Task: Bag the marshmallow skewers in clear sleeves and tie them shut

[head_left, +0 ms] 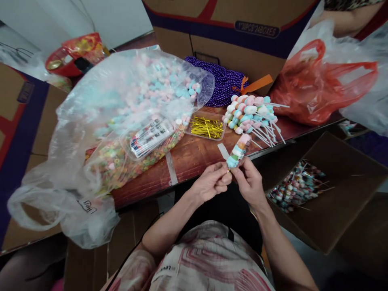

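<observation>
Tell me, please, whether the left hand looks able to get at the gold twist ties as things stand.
Probably yes: the gold twist ties lie in a clear tray beyond the left hand, with nothing seen covering them, though it is busy with the wrapped marshmallow stick.

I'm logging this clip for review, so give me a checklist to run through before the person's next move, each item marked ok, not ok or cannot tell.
1. Wrapped candy held: ok, left hand and right hand both at its lower end.
2. A hand free: not ok, both are on the candy.
3. Wrapper closed at the bottom: cannot tell, fingers cover it.
4. Gold ties at hand: ok, on the table beyond the left hand.
5. Box open: ok, candies on sticks lie inside.
</observation>
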`<state>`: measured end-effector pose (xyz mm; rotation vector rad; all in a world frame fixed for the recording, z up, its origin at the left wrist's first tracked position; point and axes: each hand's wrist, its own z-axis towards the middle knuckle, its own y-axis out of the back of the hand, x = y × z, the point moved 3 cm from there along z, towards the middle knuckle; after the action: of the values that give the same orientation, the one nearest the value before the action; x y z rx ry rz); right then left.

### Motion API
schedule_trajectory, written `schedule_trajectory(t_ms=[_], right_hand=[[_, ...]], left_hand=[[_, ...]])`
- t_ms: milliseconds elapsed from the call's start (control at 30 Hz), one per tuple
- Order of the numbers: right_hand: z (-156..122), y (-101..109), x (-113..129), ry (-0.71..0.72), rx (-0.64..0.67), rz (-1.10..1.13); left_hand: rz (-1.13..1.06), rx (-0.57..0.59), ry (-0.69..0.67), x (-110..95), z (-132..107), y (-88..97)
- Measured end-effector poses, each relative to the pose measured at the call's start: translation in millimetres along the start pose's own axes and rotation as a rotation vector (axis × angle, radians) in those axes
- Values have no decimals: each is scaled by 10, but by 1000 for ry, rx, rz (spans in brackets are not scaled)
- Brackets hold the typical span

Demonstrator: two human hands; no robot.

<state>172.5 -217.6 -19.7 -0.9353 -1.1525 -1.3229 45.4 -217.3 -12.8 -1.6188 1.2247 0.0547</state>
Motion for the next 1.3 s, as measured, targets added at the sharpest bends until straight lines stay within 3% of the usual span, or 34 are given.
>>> schedule_trajectory(t_ms=[133,233,300,367,467,567,700,800,933,1067,1100,1167,1300], right_hand=[[-2,55,-96,-38,-76,-119],[14,124,-93,-34,-94,-201],[32,185,-86,-44,-57,-213],[45,263,-80,-31,-59,-252],[43,378,-53,160,-154,-448],[18,421,-44,409,-171,-663],[9,384,-39,522,-204,-756],[23,280,11,450,-312,-699],[23,149,49,172,-381,-454],[-35,84,124,-95,-348,-252],[-59,62,172,-117,-362,-243],[-103,-8,288,-84,-390,-268],[-179,-129,392,-13,-402,-316]], left_hand=[[424,-246,-417,51,94,7],[645,-347,-599,62,130,-15],[568,-359,-556,64,199,-19],[331,-342,-388,79,304,-21],[17,-298,-172,99,435,-78],[-53,-290,-148,87,460,-152],[-65,-237,-116,110,389,-233],[-70,-174,-132,110,364,-249],[-45,-54,-162,21,383,-185],[222,-14,-399,-162,211,-70],[336,-57,-456,-191,139,-34],[469,-122,-424,-189,31,45],[356,-110,-219,-44,24,137]])
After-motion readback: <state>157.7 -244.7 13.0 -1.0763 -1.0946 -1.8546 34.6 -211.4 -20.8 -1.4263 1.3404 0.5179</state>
